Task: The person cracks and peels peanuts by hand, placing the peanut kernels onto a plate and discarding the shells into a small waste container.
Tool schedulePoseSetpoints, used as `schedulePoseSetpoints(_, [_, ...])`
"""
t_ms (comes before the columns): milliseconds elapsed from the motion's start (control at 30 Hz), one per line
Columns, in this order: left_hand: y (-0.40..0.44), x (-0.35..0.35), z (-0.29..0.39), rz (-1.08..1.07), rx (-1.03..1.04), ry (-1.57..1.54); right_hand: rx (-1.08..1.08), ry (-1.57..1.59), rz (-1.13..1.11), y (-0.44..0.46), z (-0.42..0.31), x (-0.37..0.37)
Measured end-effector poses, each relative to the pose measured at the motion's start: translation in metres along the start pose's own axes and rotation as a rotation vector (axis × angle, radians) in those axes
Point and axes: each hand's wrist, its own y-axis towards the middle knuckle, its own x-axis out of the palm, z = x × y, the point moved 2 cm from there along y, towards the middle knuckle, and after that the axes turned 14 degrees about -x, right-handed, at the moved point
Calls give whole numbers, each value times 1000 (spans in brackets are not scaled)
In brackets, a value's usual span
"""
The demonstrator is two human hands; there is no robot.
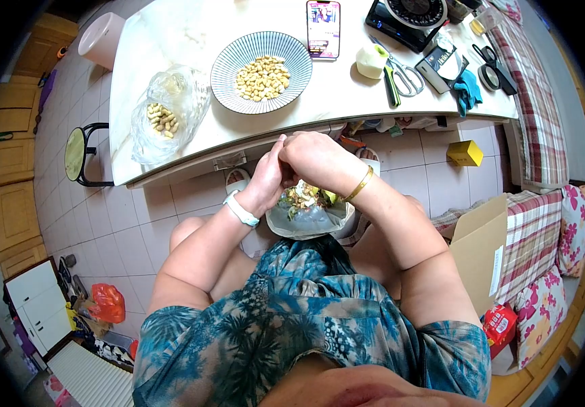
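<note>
My left hand (266,178) and my right hand (315,157) meet just past the table's front edge, fingers curled inward and pressed together. Whatever they hold is hidden behind the knuckles. Directly below them stands a bin lined with a clear plastic bag (313,229), with shells and scraps (304,197) inside. On the table beyond, a striped bowl (225,85) holds a heap of shelled peanuts (263,78). To its left lies an open clear plastic bag (187,91) with unshelled peanuts (163,121) in it.
A phone (324,29) lies behind the bowl. On the right are a pale peeled fruit (372,61), scissors (411,81), a green-handled knife (392,87), a teal cloth (467,92) and a black fan (414,12). A stool (75,154) stands left, a cardboard box (480,237) right.
</note>
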Motion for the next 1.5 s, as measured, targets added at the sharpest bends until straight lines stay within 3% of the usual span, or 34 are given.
schedulePoseSetpoints(100, [7,-14,-3,-107,-24,64,19,22,-38,0,0,-1])
schedulePoseSetpoints(400, [13,-21,-7,-137,-32,75,5,5,-24,-1,1,1])
schedulePoseSetpoints(600, [8,-14,-5,-53,-49,63,-2,-2,-2,-2,2,3])
schedulePoseSetpoints(1500, [6,-14,-4,-119,-31,-2,-13,24,14,1,6,6])
